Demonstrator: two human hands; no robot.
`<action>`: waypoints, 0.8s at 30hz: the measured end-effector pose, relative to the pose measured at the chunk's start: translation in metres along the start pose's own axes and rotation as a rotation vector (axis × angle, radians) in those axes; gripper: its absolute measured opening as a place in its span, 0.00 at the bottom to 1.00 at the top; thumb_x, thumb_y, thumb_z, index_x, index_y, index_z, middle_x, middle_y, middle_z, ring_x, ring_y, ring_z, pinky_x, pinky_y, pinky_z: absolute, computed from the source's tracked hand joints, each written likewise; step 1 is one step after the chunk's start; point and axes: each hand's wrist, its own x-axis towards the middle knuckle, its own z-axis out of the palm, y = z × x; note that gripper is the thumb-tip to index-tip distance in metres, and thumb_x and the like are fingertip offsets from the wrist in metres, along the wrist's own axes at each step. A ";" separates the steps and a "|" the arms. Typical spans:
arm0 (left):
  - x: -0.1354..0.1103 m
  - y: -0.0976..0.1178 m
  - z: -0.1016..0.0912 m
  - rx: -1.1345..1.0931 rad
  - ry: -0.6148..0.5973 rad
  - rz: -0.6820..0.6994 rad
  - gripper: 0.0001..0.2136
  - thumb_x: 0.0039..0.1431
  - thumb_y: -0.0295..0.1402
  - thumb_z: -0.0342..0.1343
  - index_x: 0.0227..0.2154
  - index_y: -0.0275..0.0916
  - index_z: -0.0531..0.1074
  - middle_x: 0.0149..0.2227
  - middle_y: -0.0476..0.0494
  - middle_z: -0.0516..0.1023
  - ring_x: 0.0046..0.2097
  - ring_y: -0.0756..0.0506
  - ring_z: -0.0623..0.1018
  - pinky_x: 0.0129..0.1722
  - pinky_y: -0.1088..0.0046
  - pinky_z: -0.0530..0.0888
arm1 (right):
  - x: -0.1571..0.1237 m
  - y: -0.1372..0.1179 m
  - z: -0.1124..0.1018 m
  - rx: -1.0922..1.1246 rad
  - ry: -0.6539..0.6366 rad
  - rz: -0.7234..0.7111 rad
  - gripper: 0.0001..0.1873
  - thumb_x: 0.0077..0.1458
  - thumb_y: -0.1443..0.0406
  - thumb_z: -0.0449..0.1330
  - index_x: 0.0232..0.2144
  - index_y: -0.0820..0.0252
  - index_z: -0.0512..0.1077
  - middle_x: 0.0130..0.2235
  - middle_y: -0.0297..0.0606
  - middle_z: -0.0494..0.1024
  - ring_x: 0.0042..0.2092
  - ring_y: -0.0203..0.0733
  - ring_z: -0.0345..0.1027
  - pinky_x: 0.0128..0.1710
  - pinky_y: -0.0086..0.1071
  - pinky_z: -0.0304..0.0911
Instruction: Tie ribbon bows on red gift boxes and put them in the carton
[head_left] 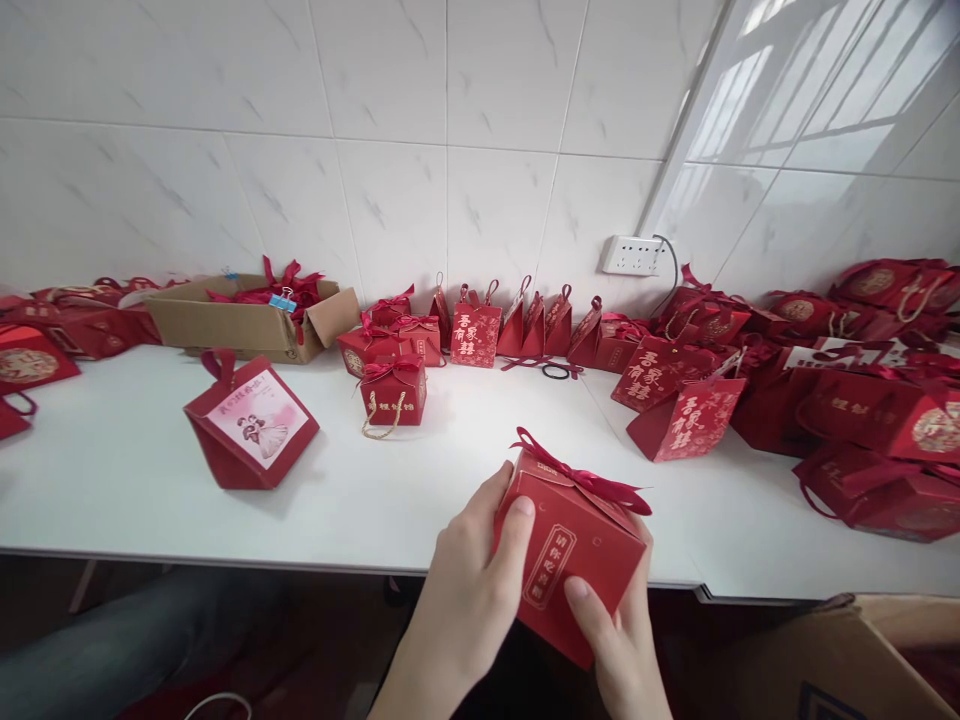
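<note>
A red gift box (592,540) with gold lettering on its front is held tilted over the table's front edge. A dark red ribbon bow (592,480) is tied across its top. My left hand (480,560) grips the box's left side, thumb on the front face. From the right and below, my right hand (619,630) holds it too, its thumb pressed on the lower front. The fingers behind the box are mostly hidden. Beyond my hands stands a small red box with a gold rope handle (394,395).
A red box with a pink couple picture (255,425) stands on the white table (375,520) at left. Behind it is a cardboard box (225,330) of ribbons. Red boxes (877,400) pile up at right. A power strip (636,255) hangs on the wall; an open carton (825,660) is lower right.
</note>
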 end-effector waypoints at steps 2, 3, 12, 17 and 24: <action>0.001 0.003 -0.005 -0.018 -0.034 -0.017 0.19 0.65 0.44 0.42 0.48 0.42 0.71 0.45 0.44 0.78 0.46 0.42 0.76 0.42 0.69 0.74 | 0.002 0.007 -0.003 -0.071 -0.020 -0.108 0.39 0.51 0.52 0.60 0.60 0.50 0.48 0.50 0.44 0.67 0.48 0.52 0.66 0.45 0.47 0.66; 0.001 0.003 -0.006 -0.033 -0.028 -0.022 0.20 0.65 0.44 0.41 0.47 0.41 0.72 0.44 0.44 0.79 0.45 0.42 0.76 0.42 0.69 0.74 | 0.003 0.010 -0.004 -0.111 -0.025 -0.163 0.39 0.51 0.53 0.61 0.59 0.51 0.49 0.50 0.44 0.66 0.49 0.53 0.65 0.46 0.49 0.65; 0.004 -0.001 -0.004 -0.103 0.016 0.000 0.21 0.64 0.46 0.40 0.48 0.39 0.71 0.47 0.42 0.77 0.51 0.41 0.74 0.50 0.66 0.71 | 0.007 0.011 -0.006 -0.227 -0.031 -0.353 0.36 0.52 0.55 0.60 0.59 0.52 0.48 0.50 0.45 0.61 0.52 0.54 0.61 0.49 0.53 0.61; 0.003 0.000 -0.001 0.024 -0.032 0.042 0.15 0.61 0.40 0.49 0.47 0.41 0.70 0.47 0.44 0.77 0.47 0.42 0.76 0.47 0.68 0.72 | 0.005 0.012 -0.008 -0.079 -0.040 -0.183 0.35 0.55 0.54 0.57 0.59 0.51 0.47 0.51 0.45 0.65 0.47 0.49 0.66 0.43 0.44 0.67; 0.006 -0.016 0.006 0.249 0.202 0.114 0.19 0.62 0.41 0.47 0.53 0.44 0.68 0.59 0.43 0.68 0.61 0.38 0.65 0.57 0.60 0.66 | 0.002 0.007 0.001 0.069 -0.102 0.052 0.40 0.54 0.49 0.56 0.61 0.55 0.43 0.48 0.44 0.73 0.45 0.49 0.70 0.43 0.41 0.67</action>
